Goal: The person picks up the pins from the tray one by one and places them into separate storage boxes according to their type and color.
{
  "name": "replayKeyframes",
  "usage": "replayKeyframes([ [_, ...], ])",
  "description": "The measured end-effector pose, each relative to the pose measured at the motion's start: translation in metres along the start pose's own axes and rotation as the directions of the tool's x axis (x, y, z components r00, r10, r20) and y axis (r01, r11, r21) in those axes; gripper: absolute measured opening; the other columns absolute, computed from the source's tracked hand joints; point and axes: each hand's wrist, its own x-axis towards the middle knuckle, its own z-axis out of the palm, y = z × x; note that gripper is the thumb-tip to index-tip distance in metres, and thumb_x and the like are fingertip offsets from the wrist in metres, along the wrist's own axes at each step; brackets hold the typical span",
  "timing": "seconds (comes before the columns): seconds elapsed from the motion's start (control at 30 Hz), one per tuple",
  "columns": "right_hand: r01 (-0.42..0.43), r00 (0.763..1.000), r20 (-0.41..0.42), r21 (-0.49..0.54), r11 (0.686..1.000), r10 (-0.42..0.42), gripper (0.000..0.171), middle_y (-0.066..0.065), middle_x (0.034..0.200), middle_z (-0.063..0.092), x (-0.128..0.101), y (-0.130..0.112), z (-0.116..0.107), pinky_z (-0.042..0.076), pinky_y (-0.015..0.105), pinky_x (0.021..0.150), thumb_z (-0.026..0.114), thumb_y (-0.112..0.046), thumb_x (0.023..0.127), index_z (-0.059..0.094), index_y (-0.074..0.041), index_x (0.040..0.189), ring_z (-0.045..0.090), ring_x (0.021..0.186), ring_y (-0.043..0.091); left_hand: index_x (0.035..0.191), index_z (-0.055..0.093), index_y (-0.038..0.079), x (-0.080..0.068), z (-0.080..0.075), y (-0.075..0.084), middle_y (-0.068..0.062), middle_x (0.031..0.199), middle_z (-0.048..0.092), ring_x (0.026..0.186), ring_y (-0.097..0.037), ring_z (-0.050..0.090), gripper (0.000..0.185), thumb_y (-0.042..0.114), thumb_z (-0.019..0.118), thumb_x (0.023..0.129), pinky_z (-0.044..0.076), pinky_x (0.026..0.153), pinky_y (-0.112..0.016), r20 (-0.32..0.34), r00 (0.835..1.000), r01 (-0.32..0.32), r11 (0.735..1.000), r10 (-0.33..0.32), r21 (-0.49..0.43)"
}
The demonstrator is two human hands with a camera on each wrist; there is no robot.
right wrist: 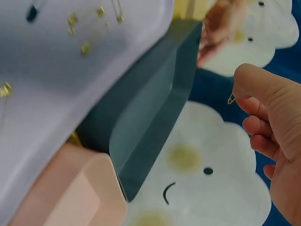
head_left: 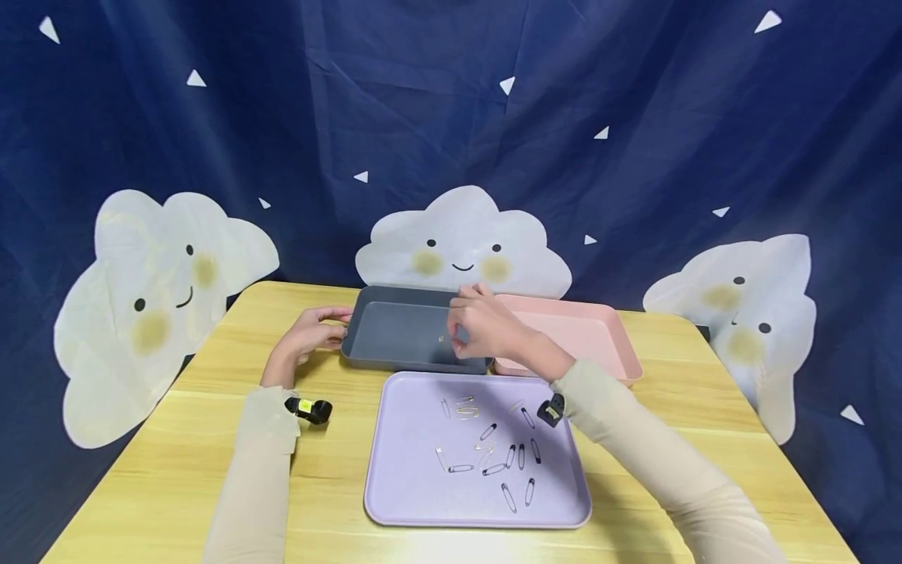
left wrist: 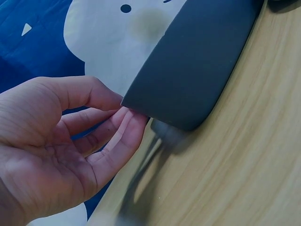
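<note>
My left hand (head_left: 310, 333) holds the left end of a dark grey tray (head_left: 391, 333), its fingertips gathered at the tray's corner in the left wrist view. Over the right part of that tray is my right hand (head_left: 486, 323). In the right wrist view its thumb and forefinger pinch a small gold safety pin (right wrist: 231, 99), partly hidden by the fingers, while the other fingers are curled. Nearer the body, a lilac tray (head_left: 423, 501) bears several loose safety pins, some gold (head_left: 467, 413) and some black (head_left: 530, 492).
A pink tray (head_left: 585, 337) stands right beside the grey one, partly behind the right forearm. All three trays sit on a light wooden table (head_left: 317, 486). Behind it hangs a dark blue curtain (head_left: 437, 102) with white clouds.
</note>
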Motion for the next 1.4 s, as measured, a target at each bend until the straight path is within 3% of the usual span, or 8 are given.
replayKeyframes([
  [0.33, -0.078, 0.997, -0.02, -0.097, 0.992, 0.077, 0.01, -0.003, 0.076, 0.061, 0.011, 0.032, 0.019, 0.035, 0.041, 0.083, 0.079, -0.017, 0.07, 0.071, -0.015, 0.074, 0.047, 0.085, 0.022, 0.15, 0.046, -0.004, -0.004, 0.001, -0.002, -0.029, 0.148, 0.05, 0.099, -0.015, 0.068, 0.056, 0.0, 0.057, 0.095, 0.06, 0.081, -0.026, -0.001, 1.0, 0.005, 1.0, -0.005, -0.017],
  [0.7, -0.124, 0.991, 0.036, -0.179, 0.976, 0.132, 0.01, -0.002, 0.079, 0.063, 0.012, 0.051, 0.05, 0.036, 0.04, 0.083, 0.078, -0.019, 0.072, 0.07, -0.014, 0.075, 0.049, 0.088, 0.023, 0.149, 0.047, -0.005, -0.001, 0.001, -0.005, -0.031, 0.146, 0.05, 0.093, -0.012, 0.068, 0.055, -0.002, 0.057, 0.094, 0.06, 0.078, -0.025, -0.006, 1.0, 0.003, 1.0, -0.003, -0.025],
  [1.4, -0.146, 0.983, 0.092, -0.152, 0.977, 0.161, 0.011, 0.0, 0.08, 0.062, 0.01, 0.06, 0.085, 0.033, 0.039, 0.082, 0.076, -0.017, 0.073, 0.066, -0.013, 0.073, 0.046, 0.086, 0.024, 0.149, 0.045, -0.005, -0.002, 0.001, 0.0, -0.029, 0.147, 0.05, 0.096, -0.013, 0.066, 0.056, -0.001, 0.056, 0.094, 0.059, 0.078, -0.023, -0.015, 1.0, 0.009, 1.0, -0.009, -0.023],
])
